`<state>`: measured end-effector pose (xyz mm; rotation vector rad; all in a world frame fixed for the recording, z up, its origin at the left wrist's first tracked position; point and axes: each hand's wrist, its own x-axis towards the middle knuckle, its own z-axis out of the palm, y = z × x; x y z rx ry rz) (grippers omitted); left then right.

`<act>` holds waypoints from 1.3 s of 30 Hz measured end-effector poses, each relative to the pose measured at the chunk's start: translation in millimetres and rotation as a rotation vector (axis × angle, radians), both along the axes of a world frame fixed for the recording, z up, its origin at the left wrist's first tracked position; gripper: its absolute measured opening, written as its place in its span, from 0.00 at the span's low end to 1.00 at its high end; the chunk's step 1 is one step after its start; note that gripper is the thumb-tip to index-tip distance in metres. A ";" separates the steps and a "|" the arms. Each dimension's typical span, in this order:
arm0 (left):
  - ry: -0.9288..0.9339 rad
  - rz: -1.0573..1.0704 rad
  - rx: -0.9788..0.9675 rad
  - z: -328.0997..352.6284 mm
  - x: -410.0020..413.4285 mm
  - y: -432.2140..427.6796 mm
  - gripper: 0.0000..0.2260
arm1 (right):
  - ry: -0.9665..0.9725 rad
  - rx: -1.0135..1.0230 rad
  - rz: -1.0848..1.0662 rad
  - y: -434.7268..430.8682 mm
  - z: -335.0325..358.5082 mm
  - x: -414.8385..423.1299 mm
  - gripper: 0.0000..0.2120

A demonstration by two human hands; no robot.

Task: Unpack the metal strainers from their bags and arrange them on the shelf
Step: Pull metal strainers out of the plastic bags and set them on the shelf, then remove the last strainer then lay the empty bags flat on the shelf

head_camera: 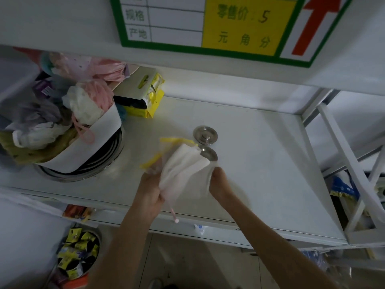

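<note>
One round metal strainer lies bare on the white shelf. Just in front of it a second metal strainer pokes out of the open end of a clear bag with a white paper insert and yellow strip. My left hand grips the bag's near left side. My right hand pinches the bag's right edge beside the strainer. The image is motion-blurred around the bag. A thin pink stick hangs below the bag.
At the shelf's left stands a stack of metal basins filled with pink and white bath puffs. Yellow packets lie behind it. A price sign hangs on the shelf above. A bowl of small packets sits on the floor.
</note>
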<state>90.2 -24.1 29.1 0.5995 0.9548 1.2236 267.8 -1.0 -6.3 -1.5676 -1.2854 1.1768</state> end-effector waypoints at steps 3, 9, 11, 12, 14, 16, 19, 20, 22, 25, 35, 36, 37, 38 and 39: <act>0.110 0.010 -0.088 -1.4 13.2 -2.2 0.13 | 0.439 -0.192 -0.015 -14.4 -6.2 -1.0 0.10; 0.416 0.018 -0.199 -8.5 25.0 -6.3 0.04 | 0.220 -0.207 -0.068 -29.8 -16.2 4.7 0.21; 0.481 0.040 -0.207 -10.5 25.4 -6.6 0.04 | 0.233 -0.196 -0.066 -35.0 -8.3 7.1 0.18; 0.498 0.064 -0.214 -10.3 23.5 -6.8 0.06 | 0.222 -0.185 -0.064 -36.6 -8.7 10.0 0.16; 0.413 0.163 -0.211 -9.9 13.3 -7.3 0.05 | 0.204 -0.149 -0.125 -37.0 -9.5 15.1 0.13; 0.260 0.262 -0.171 -9.2 -2.6 -8.5 0.05 | 0.071 -0.116 -0.159 -35.0 -13.2 23.9 0.07; 0.162 0.347 -0.170 -7.3 -29.2 -8.4 0.04 | -0.164 -0.152 -0.147 -33.3 -24.4 36.6 0.04; 0.160 0.360 -0.181 -7.6 -35.8 -8.1 0.03 | -0.195 -0.161 -0.140 -33.0 -28.3 37.6 0.05; 0.152 0.369 -0.190 -5.8 -41.8 -8.8 0.04 | -0.230 -0.161 -0.129 -33.1 -33.6 36.6 0.07; 0.161 0.384 -0.197 -6.5 -45.6 -10.5 0.04 | -0.268 -0.149 -0.119 -32.3 -38.7 34.0 0.07; 0.121 0.293 -0.113 -8.2 -39.4 -15.7 0.09 | -0.659 -0.057 -0.013 -25.7 -52.8 26.3 0.09; 0.116 0.280 -0.092 -7.3 -37.9 -16.2 0.17 | -0.667 -0.062 -0.014 -26.0 -51.7 26.2 0.10; 0.137 0.257 -0.084 -7.5 -36.5 -16.1 0.25 | -0.676 -0.055 -0.022 -26.9 -49.8 27.2 0.11; 0.160 0.234 -0.068 -7.8 -33.6 -16.0 0.30 | -0.684 -0.039 -0.038 -28.6 -46.0 28.2 0.12; 0.169 0.209 -0.048 -5.8 -29.1 -16.7 0.29 | -0.671 -0.005 -0.062 -31.2 -40.9 29.6 0.12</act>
